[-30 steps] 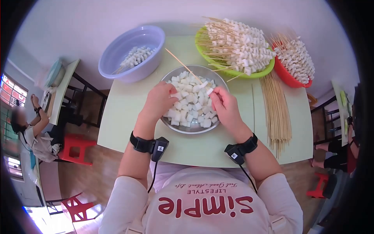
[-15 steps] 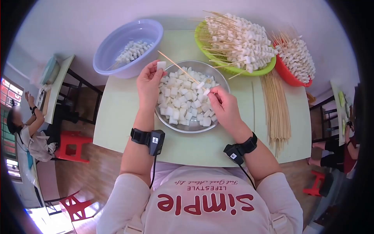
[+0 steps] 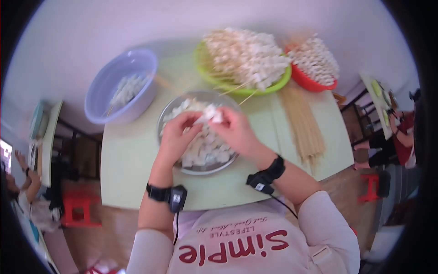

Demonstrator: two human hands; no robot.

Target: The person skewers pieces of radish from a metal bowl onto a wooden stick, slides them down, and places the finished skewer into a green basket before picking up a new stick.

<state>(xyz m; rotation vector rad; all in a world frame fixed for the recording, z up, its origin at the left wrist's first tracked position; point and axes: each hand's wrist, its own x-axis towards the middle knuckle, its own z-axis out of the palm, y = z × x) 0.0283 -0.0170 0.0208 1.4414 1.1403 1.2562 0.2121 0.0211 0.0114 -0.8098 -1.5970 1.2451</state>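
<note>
Both hands meet over a round metal basin [image 3: 160,125] filled with white cubes [image 3: 200,153]. My left hand [image 3: 175,137] pinches a white cube, its fingertips right beside those of my right hand [image 3: 237,132]. In my right hand is a bamboo skewer [image 3: 169,83], smeared by motion, pointing up and to the left, with white cubes [image 3: 211,113] threaded near the fingers. The fingers partly hide these cubes.
A purple basin [image 3: 93,102] at left holds threaded skewers. Behind, a green basket [image 3: 278,84] and a red basin [image 3: 315,82] are heaped with more. Bare bamboo skewers [image 3: 303,123] lie at right. Two people sit at side tables, near red stools [image 3: 75,208].
My left hand has brought its cube over to the right hand, and the two now work together. The view has shifted, and the skewer has blurred.
</note>
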